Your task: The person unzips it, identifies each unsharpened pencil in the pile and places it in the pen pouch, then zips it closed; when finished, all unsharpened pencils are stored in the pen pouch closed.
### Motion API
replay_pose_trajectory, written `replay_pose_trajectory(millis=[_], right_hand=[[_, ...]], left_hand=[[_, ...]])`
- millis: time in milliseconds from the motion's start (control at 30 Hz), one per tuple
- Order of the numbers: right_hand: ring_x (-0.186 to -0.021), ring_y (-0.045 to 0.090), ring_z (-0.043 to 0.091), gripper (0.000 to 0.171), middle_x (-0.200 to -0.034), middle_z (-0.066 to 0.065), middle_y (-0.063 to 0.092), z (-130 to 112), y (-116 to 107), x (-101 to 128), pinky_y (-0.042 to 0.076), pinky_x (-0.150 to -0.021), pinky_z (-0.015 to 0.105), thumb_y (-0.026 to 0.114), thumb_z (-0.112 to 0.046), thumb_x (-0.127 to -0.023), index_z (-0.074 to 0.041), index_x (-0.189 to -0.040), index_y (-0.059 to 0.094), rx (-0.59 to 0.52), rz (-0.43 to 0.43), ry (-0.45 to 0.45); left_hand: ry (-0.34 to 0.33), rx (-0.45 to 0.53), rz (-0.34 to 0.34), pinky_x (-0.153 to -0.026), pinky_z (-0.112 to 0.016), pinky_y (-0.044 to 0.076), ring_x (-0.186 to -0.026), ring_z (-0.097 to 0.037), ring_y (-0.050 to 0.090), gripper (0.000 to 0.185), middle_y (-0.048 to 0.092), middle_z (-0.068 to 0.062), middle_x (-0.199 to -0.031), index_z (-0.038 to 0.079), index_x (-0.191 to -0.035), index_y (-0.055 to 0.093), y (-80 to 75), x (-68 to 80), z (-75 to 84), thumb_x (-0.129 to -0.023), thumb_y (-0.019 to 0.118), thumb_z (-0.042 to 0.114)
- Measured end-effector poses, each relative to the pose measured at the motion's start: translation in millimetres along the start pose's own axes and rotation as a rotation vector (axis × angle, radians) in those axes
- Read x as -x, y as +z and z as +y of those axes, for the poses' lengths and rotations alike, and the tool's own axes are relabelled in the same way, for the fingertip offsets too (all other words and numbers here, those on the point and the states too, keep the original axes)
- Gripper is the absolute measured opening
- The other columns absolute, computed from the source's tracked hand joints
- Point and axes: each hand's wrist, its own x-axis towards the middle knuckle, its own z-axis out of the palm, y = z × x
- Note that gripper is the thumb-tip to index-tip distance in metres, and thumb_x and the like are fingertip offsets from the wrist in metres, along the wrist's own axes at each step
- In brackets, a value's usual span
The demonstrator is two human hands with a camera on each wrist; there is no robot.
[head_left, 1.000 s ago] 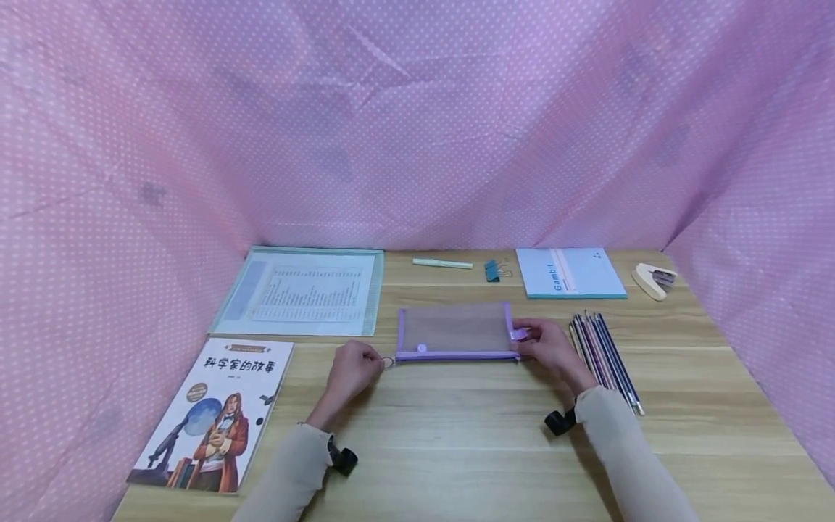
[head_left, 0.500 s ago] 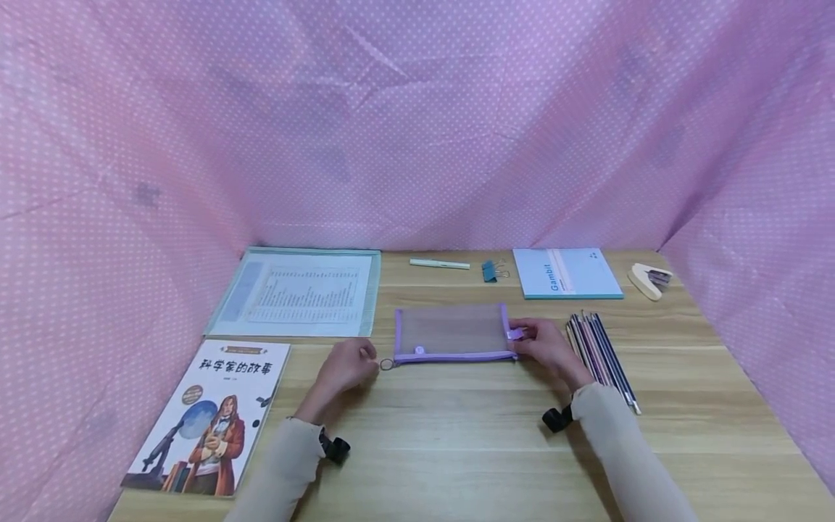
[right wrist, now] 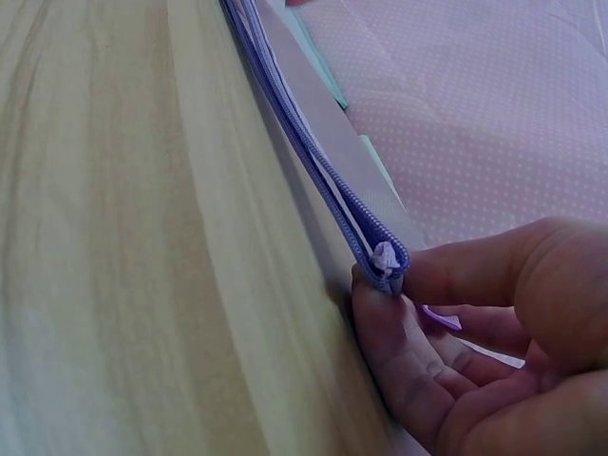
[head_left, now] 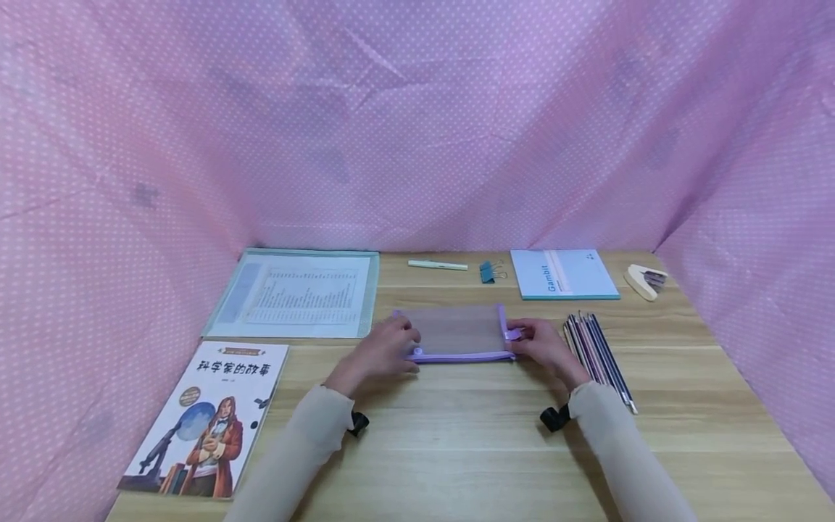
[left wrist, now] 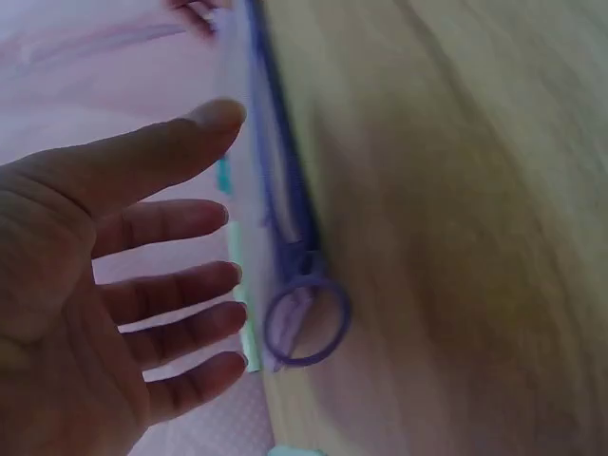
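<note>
While the right hand (head_left: 544, 348) pinches the mesh pouch (head_left: 457, 330) corner, the left hand (head_left: 385, 351) lies over it with fingers relaxed.

Mesh pouch (head_left: 457, 333) lies between storybook (head_left: 209, 420) leftward and pencils (head_left: 596, 355) rightward.

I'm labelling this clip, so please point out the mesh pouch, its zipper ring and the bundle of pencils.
mesh pouch (head_left: 457, 328): head view, on the mesh panel's middle.
zipper ring (left wrist: 306, 323): left wrist view, on the purple ring's rim.
bundle of pencils (head_left: 596, 353): head view, mid-length of the shafts.
</note>
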Motion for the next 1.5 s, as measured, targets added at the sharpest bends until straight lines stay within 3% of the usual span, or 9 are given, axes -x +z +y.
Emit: replay_pose_trajectory(millis=[100, 267, 433, 667, 933, 1233, 1500], right_hand=[[-0.103, 0.058, 0.025, 0.051, -0.122, 0.019, 0.061, -1, 0, 1, 0.052, -0.081, 0.028, 0.072, -0.011, -0.089, -0.004, -0.138, 0.057, -0.002, -0.003, 0.008], [-0.108, 0.058, 0.026, 0.052, -0.125, 0.019, 0.060, -3, 0, 1, 0.051, -0.086, 0.030, 0.071, -0.011, -0.089, -0.006, -0.139, 0.056, 0.008, -0.006, 0.015], [-0.109, 0.057, 0.027, 0.051, -0.127, 0.020, 0.060, -5, -1, 1, 0.051, -0.087, 0.031, 0.071, -0.011, -0.090, -0.005, -0.138, 0.056, 0.007, -0.009, 0.017], [-0.108, 0.058, 0.026, 0.049, -0.126, 0.020, 0.061, -7, -1, 2, 0.052, -0.088, 0.031, 0.070, -0.013, -0.091, -0.003, -0.137, 0.057, 0.016, -0.015, 0.009], [-0.106, 0.062, 0.025, 0.048, -0.127, 0.022, 0.062, -10, -1, 3, 0.057, -0.084, 0.031, 0.067, -0.014, -0.093, -0.001, -0.138, 0.055, 0.035, -0.054, -0.054], [-0.090, 0.066, 0.019, 0.044, -0.121, 0.022, 0.065, -12, -1, 3, 0.058, -0.077, 0.030, 0.062, -0.022, -0.099, 0.001, -0.136, 0.057, 0.020, -0.055, -0.032], [-0.081, 0.070, 0.022, 0.047, -0.108, 0.027, 0.070, -11, -35, 14, 0.059, -0.072, 0.035, 0.059, -0.019, -0.099, 0.010, -0.135, 0.051, 0.078, -0.008, -0.110]], left_hand=[[0.046, -0.105, -0.033, -0.091, -0.041, 0.048, -0.106, -0.022, 0.057, 0.046, 0.061, -0.004, -0.112, 0.013, -0.111, 0.070, 5.8, -6.9, 1.1, -0.076, 0.086, 0.037], [0.099, -0.195, 0.011, -0.081, -0.034, 0.049, -0.094, -0.018, 0.055, 0.044, 0.063, -0.003, -0.105, 0.012, -0.106, 0.070, 10.6, -15.2, 1.9, -0.074, 0.086, 0.039], [0.140, -0.184, 0.018, -0.080, -0.031, 0.052, -0.091, -0.017, 0.059, 0.031, 0.066, -0.004, -0.103, 0.011, -0.104, 0.071, 8.1, -18.8, 5.5, -0.079, 0.083, 0.025], [0.261, -0.171, 0.071, -0.075, -0.029, 0.052, -0.081, -0.014, 0.059, 0.012, 0.066, -0.002, -0.090, 0.011, -0.094, 0.072, 10.5, -22.3, 9.8, -0.082, 0.072, 0.007], [0.226, -0.179, 0.022, -0.069, -0.023, 0.048, -0.072, -0.010, 0.054, 0.006, 0.066, 0.000, -0.083, 0.015, -0.088, 0.073, 18.6, -22.9, 22.0, -0.092, 0.069, 0.015], [0.247, -0.235, 0.045, -0.066, -0.022, 0.048, -0.069, -0.009, 0.054, 0.011, 0.069, 0.001, -0.082, 0.015, -0.088, 0.074, 24.4, -26.7, 35.5, -0.095, 0.065, 0.017], [0.228, -0.244, 0.080, -0.062, -0.023, 0.047, -0.067, -0.009, 0.054, 0.013, 0.069, 0.000, -0.081, 0.014, -0.087, 0.075, 24.1, -26.5, 36.3, -0.093, 0.063, 0.013]])
